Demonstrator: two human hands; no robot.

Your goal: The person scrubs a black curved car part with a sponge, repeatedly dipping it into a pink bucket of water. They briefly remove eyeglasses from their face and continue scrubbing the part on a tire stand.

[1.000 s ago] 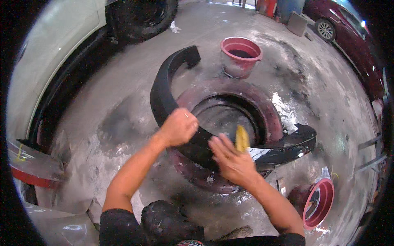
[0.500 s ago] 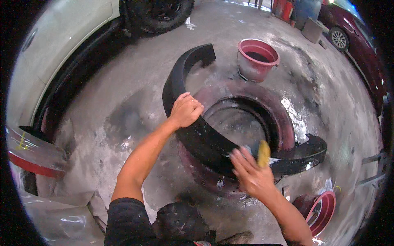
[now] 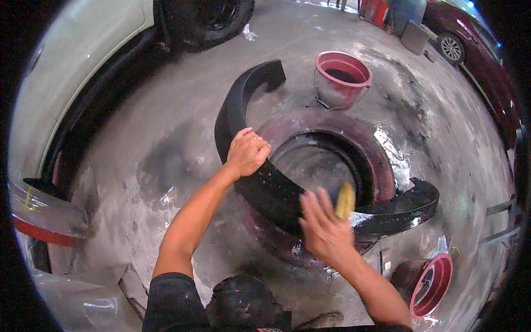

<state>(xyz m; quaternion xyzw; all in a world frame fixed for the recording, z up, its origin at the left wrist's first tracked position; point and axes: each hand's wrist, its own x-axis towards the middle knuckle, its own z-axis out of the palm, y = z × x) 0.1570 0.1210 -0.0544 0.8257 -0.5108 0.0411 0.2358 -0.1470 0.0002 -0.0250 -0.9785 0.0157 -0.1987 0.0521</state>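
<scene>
A long, curved black fender flare (image 3: 229, 113) lies across a worn, reddish-stained tyre (image 3: 376, 152) on the floor. My left hand (image 3: 248, 152) is closed over the flare's upper edge, left of the tyre's opening. Lower right, my right hand (image 3: 325, 228) is blurred by motion over the flare's middle stretch. It holds a yellow sponge (image 3: 345, 201) that sticks out past the fingers; the grip itself is partly hidden. Wet white streaks shine on the flare just right of the sponge.
A red bucket (image 3: 342, 104) with dark contents stands beyond the tyre. Another red bucket (image 3: 433, 288) lies tipped at lower right. A white vehicle (image 3: 72, 61) is at left, a dark red car (image 3: 481, 72) at far right. Silver-grey panels (image 3: 83, 299) lie at lower left.
My right hand has moved left along the flare with the sponge. The left hand keeps its hold on the flare, and the whole view has shifted slightly.
</scene>
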